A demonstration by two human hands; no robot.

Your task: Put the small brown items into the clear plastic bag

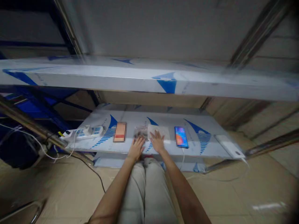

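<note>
Both my arms reach forward to a low metal shelf (205, 140) covered in white-and-blue film. My left hand (136, 147) lies flat, fingers spread, at the near edge of a crumpled clear plastic bag (140, 130). My right hand (157, 141) rests open on a white flat pad (161, 130) beside that bag. A phone with a pixelated orange screen (120, 132) lies left of my hands. Another phone with a bright blue screen (181, 137) lies to the right, a white cable running from it.
A white power strip (87, 132) with plugs and cables sits at the shelf's left end. A white power bank (230, 146) lies at the right end. An upper shelf (149, 79) hangs overhead. My knees (144, 174) are below the shelf edge; black cable (93, 169) crosses the floor.
</note>
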